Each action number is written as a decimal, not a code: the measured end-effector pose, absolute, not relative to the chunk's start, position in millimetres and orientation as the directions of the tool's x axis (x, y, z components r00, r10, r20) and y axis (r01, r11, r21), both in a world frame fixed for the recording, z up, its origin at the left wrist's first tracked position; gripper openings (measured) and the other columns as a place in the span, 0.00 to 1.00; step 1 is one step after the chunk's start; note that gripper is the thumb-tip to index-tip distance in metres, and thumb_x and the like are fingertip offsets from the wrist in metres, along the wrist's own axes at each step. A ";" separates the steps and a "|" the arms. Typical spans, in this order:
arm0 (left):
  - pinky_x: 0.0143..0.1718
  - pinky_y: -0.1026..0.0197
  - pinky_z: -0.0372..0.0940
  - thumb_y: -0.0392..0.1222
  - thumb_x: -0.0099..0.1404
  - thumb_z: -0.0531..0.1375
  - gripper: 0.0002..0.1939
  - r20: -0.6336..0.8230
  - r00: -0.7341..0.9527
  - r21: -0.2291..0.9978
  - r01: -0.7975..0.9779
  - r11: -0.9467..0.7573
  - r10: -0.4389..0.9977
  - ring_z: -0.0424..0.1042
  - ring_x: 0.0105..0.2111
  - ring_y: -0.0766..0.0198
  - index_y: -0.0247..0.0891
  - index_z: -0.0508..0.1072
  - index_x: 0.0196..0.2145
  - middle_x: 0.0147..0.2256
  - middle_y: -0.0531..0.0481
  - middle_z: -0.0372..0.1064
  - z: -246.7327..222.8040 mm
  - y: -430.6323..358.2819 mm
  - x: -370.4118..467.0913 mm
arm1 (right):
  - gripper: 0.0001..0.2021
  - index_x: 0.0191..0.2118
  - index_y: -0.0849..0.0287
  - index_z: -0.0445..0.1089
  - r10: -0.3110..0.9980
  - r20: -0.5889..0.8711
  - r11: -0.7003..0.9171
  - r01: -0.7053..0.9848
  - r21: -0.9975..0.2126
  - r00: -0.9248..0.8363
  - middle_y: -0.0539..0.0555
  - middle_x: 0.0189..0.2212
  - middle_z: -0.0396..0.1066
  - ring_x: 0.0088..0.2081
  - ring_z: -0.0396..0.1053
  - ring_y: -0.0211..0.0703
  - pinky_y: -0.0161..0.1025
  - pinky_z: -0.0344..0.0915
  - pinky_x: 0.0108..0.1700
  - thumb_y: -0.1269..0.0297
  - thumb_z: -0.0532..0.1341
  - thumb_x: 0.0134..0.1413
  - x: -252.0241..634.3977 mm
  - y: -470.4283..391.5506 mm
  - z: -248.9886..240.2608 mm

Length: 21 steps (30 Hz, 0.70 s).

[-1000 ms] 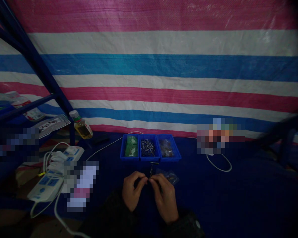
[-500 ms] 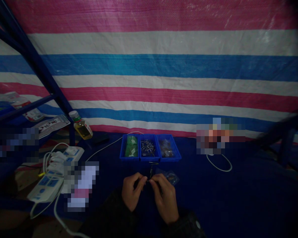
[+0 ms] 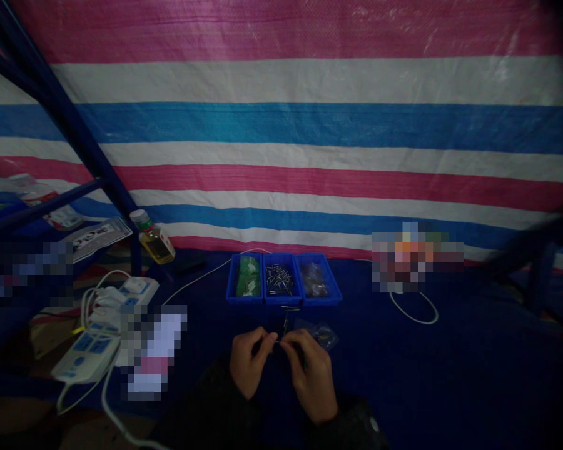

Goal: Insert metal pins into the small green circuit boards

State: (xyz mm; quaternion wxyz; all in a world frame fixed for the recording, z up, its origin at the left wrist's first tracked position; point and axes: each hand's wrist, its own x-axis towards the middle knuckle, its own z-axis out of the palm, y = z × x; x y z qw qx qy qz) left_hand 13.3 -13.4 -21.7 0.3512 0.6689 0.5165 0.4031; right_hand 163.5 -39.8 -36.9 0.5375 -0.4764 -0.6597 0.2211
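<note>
My left hand (image 3: 251, 361) and my right hand (image 3: 311, 375) meet fingertip to fingertip low in the middle of the view. Both are closed in a pinch around something small, too tiny and dark to name. Just beyond the fingers, a few slim metal pieces (image 3: 289, 308) lie on the blue surface. A clear plastic bag (image 3: 326, 336) with small contents lies behind my right hand. Farther back stand three joined blue bins: the left bin (image 3: 229, 294) holds green packets, the middle bin (image 3: 281, 300) many short metal pins, the right bin (image 3: 336, 290) clear bags.
At left lie a white power strip (image 3: 84, 359) with plugs and cords, and a bottle of yellow liquid (image 3: 156, 242). A blue metal frame (image 3: 75, 125) slants up the left side. A striped tarp (image 3: 309, 125) hangs behind; a white cable loop (image 3: 429, 322) lies at right.
My hands stay in almost the same place, with only a slight shift of the right fingertips against the left. The bins, bag and metal pieces have not moved.
</note>
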 end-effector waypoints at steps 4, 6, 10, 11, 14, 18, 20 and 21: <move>0.26 0.66 0.57 0.49 0.71 0.57 0.23 0.188 0.125 0.894 0.389 -0.222 0.974 0.63 0.20 0.68 0.38 0.66 0.20 0.17 0.56 0.61 -25.1 -11.8 12.8 | 0.08 0.39 0.56 0.71 0.875 0.485 0.446 0.375 -0.812 0.010 0.53 0.33 0.73 0.34 0.73 0.42 0.37 0.67 0.36 0.70 0.56 0.68 163.8 -40.6 -36.3; 0.27 0.66 0.57 0.49 0.71 0.58 0.21 0.186 0.123 0.896 0.385 -0.220 0.975 0.63 0.20 0.68 0.37 0.67 0.21 0.17 0.57 0.61 -27.2 -11.2 12.5 | 0.08 0.41 0.56 0.72 0.872 0.489 0.453 0.375 -0.808 -0.001 0.53 0.34 0.73 0.34 0.73 0.42 0.37 0.67 0.37 0.70 0.55 0.69 163.8 -40.7 -36.2; 0.28 0.66 0.58 0.48 0.71 0.58 0.19 0.167 0.142 0.903 0.375 -0.209 0.976 0.65 0.21 0.68 0.37 0.71 0.24 0.18 0.56 0.63 -28.0 -11.6 11.6 | 0.09 0.40 0.56 0.72 0.877 0.481 0.447 0.374 -0.813 -0.003 0.53 0.34 0.73 0.35 0.73 0.42 0.38 0.67 0.38 0.71 0.54 0.69 163.6 -40.4 -35.5; 0.28 0.66 0.58 0.48 0.71 0.58 0.19 0.166 0.146 0.904 0.372 -0.210 0.975 0.65 0.21 0.67 0.37 0.72 0.25 0.19 0.56 0.63 -27.6 -11.8 11.5 | 0.09 0.40 0.56 0.71 0.878 0.479 0.445 0.372 -0.815 0.000 0.52 0.33 0.73 0.35 0.73 0.42 0.38 0.67 0.38 0.72 0.54 0.69 163.5 -40.4 -35.2; 0.28 0.66 0.59 0.46 0.71 0.58 0.18 0.168 0.150 0.908 0.361 -0.213 0.974 0.65 0.21 0.67 0.36 0.74 0.26 0.19 0.56 0.64 -26.0 -12.1 11.6 | 0.09 0.39 0.55 0.71 0.879 0.476 0.443 0.366 -0.818 0.000 0.51 0.34 0.73 0.35 0.73 0.41 0.37 0.66 0.39 0.73 0.54 0.68 163.3 -40.6 -34.9; 0.28 0.66 0.59 0.45 0.70 0.59 0.15 0.172 0.161 0.911 0.350 -0.219 0.972 0.66 0.21 0.67 0.36 0.75 0.27 0.19 0.56 0.64 -25.2 -12.4 12.5 | 0.08 0.39 0.56 0.70 0.878 0.478 0.432 0.386 -0.815 0.028 0.51 0.33 0.72 0.35 0.72 0.41 0.37 0.65 0.39 0.73 0.55 0.68 163.6 -40.7 -36.9; 0.29 0.66 0.59 0.45 0.70 0.59 0.15 0.182 0.170 0.909 0.346 -0.231 0.969 0.67 0.22 0.67 0.36 0.75 0.27 0.19 0.56 0.65 -24.9 -12.8 12.9 | 0.08 0.38 0.56 0.70 0.877 0.479 0.423 0.401 -0.812 0.045 0.51 0.32 0.72 0.34 0.71 0.41 0.37 0.64 0.38 0.72 0.55 0.68 164.0 -40.6 -38.3; 0.30 0.66 0.59 0.45 0.70 0.59 0.15 0.187 0.174 0.908 0.344 -0.238 0.967 0.67 0.22 0.67 0.36 0.75 0.27 0.19 0.56 0.65 -24.7 -13.1 13.1 | 0.08 0.38 0.56 0.69 0.877 0.479 0.421 0.407 -0.811 0.048 0.51 0.32 0.71 0.33 0.71 0.41 0.36 0.64 0.37 0.72 0.55 0.68 164.2 -40.6 -38.9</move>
